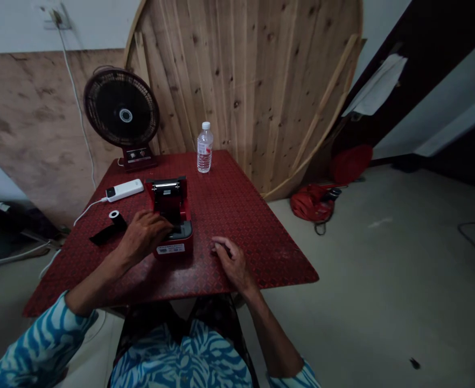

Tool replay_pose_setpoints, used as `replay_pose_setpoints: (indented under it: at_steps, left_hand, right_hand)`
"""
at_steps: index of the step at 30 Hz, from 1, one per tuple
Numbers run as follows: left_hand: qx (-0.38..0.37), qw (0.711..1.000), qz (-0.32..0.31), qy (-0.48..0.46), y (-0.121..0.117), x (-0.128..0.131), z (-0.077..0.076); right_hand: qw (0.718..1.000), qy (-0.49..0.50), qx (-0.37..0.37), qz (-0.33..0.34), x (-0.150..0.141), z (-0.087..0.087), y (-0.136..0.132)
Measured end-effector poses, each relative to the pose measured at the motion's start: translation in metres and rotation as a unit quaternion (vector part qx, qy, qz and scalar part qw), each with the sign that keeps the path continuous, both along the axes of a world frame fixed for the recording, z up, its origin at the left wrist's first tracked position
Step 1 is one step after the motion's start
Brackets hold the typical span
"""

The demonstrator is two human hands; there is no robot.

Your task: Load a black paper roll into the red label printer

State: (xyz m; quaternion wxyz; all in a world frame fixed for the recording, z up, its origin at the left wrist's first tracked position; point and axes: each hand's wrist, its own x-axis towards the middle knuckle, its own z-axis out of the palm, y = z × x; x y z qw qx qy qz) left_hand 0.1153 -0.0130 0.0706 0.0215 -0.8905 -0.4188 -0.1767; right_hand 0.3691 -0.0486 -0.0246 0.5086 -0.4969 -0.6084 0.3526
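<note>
A small red thermal printer [172, 218] stands on the table with its lid raised, showing a dark compartment. My left hand [144, 235] reaches over its front, with the fingers at the compartment opening; whether they grip anything is hidden. Left of that hand lies a black roll with a white core [116, 215], its black strip trailing over the tabletop. My right hand [230, 262] rests on the red patterned table [245, 253] to the right of the printer, loosely curled and apart from it, with nothing visible in it.
A white power bank [124, 189] with a white cable lies behind the roll. A clear water bottle [205, 148] and a black desk fan [121, 108] stand at the far edge. A large round wooden board [241, 81] leans behind the table. Red bags lie on the floor to the right.
</note>
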Motion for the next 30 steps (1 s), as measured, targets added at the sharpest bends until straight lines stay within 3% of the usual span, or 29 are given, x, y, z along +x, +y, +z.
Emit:
replay_pose_setpoints:
  at_steps: [5,9,12,15,22,26,28,30]
  left_hand:
    - [0.046,0.999,0.012,0.002,-0.007,0.0,-0.005]
    - [0.063,0.998,0.008,-0.003,-0.012,0.002,-0.007]
    - [0.073,0.997,0.008,-0.007,-0.02,0.003,-0.008]
    - [0.087,0.996,0.014,-0.013,-0.027,0.004,-0.012]
    - [0.067,0.996,0.024,-0.05,-0.034,0.003,-0.014]
    - [-0.008,0.988,0.027,-0.15,-0.027,-0.005,-0.013]
    - [-0.064,0.955,0.094,-0.273,-0.017,-0.011,-0.014]
    - [-0.122,0.888,0.172,-0.41,-0.004,-0.014,-0.018]
  right_hand:
    - [0.997,0.024,0.067,0.011,-0.026,0.04,0.065]
    - [0.997,0.047,0.06,0.021,-0.06,0.072,0.131]
    - [0.998,0.046,0.047,0.014,-0.079,0.084,0.156]
    - [0.997,0.041,0.051,0.028,-0.083,0.081,0.151]
    - [0.993,0.039,0.095,0.064,-0.064,0.054,0.098]
    - [0.994,0.056,0.076,0.049,-0.068,0.04,0.083]
    - [0.994,0.067,0.072,0.038,-0.072,0.038,0.08]
    - [0.994,0.079,0.066,0.031,-0.074,0.037,0.08]
